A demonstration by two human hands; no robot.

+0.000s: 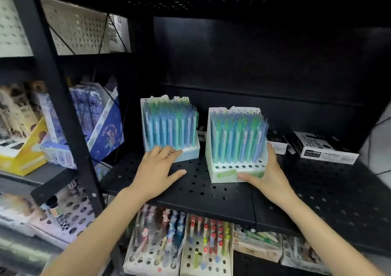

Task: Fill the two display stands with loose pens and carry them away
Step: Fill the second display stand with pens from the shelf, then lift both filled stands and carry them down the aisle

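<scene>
Both hands reach onto the shelf (pixel 211 193): left hand (pixel 157 170) spread, fingertips touching the far-left stand (pixel 190 155); right hand (pixel 268 172) clasps the nearer right stand (pixel 213 148). Risk: tilting either stand may spill the packed pens (pixel 237 138).

Most printing is showing too blurred to read. The dark blue cardboard gift box (pixel 106 132) leaning at centre left of the frame is bearing pale lettering that appears to read "ENJOY TIME". The green label strip (pixel 226 173) on the white pen display stand (pixel 236 146) at centre right is remaining illegible.
</scene>
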